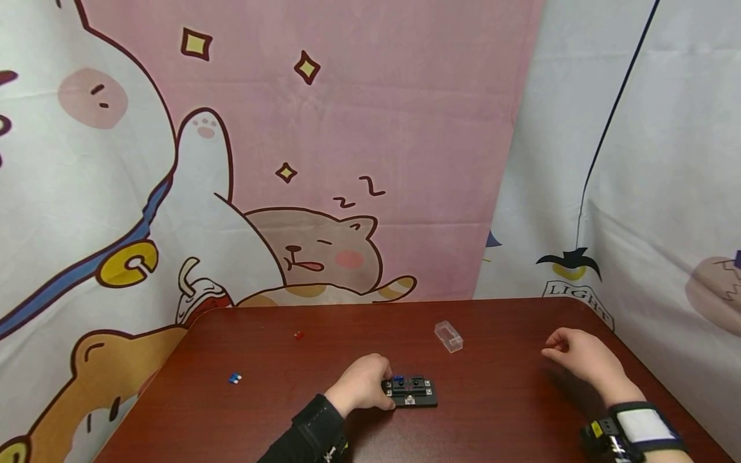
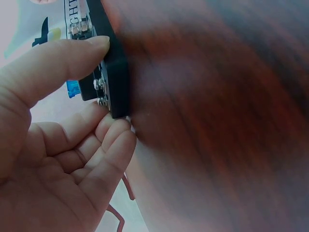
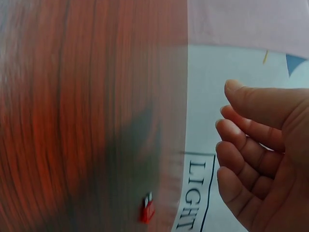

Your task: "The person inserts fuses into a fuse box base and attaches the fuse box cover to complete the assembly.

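My left hand (image 1: pixel 361 382) grips the left end of a black rectangular base (image 1: pixel 413 400) fitted with metal screw terminals, which sits on the table. In the left wrist view the thumb lies over the side of the base (image 2: pixel 116 82) and the fingertips meet its end. A small blue piece (image 2: pixel 73 89) shows beside the terminals. Off to the right, my right hand (image 1: pixel 587 360) hovers above the table with loosely curled fingers and nothing held. Below it, the right wrist view shows a small red piece with a metal tip (image 3: pixel 147 210) near the table edge.
A clear plastic box (image 1: pixel 449 337) lies behind the base, to its right. Small blue-and-white pieces (image 1: pixel 235 378) lie at the left, and a tiny red piece (image 1: pixel 298 335) farther back. The brown table (image 1: pixel 255 431) ends at printed cloth hangings (image 1: pixel 440 161).
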`<state>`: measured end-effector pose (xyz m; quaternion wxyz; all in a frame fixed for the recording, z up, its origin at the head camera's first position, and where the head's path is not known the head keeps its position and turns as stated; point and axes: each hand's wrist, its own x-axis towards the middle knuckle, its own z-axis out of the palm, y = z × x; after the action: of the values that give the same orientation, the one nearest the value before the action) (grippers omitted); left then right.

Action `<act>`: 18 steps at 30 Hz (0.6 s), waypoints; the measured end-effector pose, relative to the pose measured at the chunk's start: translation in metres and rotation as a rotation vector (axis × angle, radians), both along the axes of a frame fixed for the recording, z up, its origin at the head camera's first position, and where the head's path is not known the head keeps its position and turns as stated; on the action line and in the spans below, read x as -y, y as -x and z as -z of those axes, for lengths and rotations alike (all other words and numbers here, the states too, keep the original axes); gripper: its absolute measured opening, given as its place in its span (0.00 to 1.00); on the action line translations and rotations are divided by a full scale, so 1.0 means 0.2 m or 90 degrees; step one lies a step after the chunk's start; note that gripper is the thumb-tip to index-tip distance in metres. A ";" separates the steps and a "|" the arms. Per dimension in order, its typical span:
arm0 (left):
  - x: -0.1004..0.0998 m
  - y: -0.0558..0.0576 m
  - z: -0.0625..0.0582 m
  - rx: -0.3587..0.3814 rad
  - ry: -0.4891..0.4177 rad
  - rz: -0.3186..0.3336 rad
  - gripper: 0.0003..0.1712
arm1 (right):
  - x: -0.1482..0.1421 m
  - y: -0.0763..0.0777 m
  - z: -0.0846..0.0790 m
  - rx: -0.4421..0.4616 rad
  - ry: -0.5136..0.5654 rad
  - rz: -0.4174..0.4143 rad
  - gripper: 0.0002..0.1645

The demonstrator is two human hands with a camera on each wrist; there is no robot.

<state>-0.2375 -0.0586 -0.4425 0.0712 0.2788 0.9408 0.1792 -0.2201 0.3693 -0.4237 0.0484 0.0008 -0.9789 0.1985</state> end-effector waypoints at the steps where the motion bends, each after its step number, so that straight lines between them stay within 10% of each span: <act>1: 0.00 0.00 0.00 0.000 -0.001 0.001 0.23 | -0.02 0.00 0.00 0.002 -0.001 0.006 0.14; 18: 0.01 -0.01 -0.03 -0.001 -0.008 0.004 0.23 | -0.21 -0.04 0.02 0.173 0.027 0.154 0.16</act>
<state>-0.2362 -0.0598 -0.4375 0.0696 0.2825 0.9388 0.1844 -0.2122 0.4107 -0.4287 -0.0607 -0.1447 -0.9650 0.2099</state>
